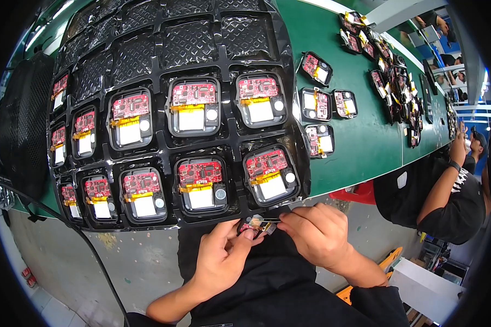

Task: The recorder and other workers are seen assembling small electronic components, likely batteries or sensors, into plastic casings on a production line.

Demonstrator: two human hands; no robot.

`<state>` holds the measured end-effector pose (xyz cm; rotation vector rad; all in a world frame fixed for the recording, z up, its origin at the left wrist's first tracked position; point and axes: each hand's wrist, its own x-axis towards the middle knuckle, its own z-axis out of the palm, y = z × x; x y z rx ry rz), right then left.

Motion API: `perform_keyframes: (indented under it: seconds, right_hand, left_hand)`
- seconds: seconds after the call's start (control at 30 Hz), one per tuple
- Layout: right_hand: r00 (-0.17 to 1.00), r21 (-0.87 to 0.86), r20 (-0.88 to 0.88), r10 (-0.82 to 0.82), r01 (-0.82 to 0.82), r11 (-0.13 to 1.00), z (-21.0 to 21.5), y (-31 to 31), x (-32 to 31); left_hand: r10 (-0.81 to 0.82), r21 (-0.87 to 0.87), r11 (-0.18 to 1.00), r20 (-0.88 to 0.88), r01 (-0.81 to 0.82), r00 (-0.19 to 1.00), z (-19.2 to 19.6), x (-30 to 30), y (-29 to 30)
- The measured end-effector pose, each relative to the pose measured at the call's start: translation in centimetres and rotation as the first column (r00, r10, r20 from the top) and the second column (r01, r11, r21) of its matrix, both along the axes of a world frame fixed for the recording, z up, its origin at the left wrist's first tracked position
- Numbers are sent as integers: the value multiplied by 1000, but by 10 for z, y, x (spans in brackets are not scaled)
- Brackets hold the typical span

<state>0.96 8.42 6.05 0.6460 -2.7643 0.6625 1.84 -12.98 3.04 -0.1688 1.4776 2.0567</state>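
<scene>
My left hand (222, 260) grips a small open device housing (252, 222) between thumb and fingers, just off the tray's near edge. Part of a red circuit board and a yellowish piece show in it. My right hand (321, 235) is closed in a pinch beside it; a thin dark piece shows at the fingertips, too small to name. Above both hands lies a black plastic tray (232, 143). In its nearer pockets sit several open black device housings (204, 185), each with a red circuit board, yellow tape, a white battery and a round white part.
The tray's far pockets (188, 41) hold no housings. On the green table (354, 155), several loose housings (317, 104) lie right of the tray, and a heap of them (396, 90) stands farther off. A person in black (447, 201) sits at the right. A black cable (95, 253) hangs at left.
</scene>
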Motion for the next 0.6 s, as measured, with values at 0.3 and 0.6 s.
perform_keyframes:
  seconds: [0.3, 0.6]
  right_hand:
    - [996, 84, 45, 76, -80, 993, 4, 6, -4]
    - [968, -99, 239, 72, -49, 994, 12, 18, -13]
  left_hand:
    - [-43, -38, 998, 16, 43, 999, 0, 2, -1]
    - [-77, -145, 986, 28, 80, 997, -2, -4, -9]
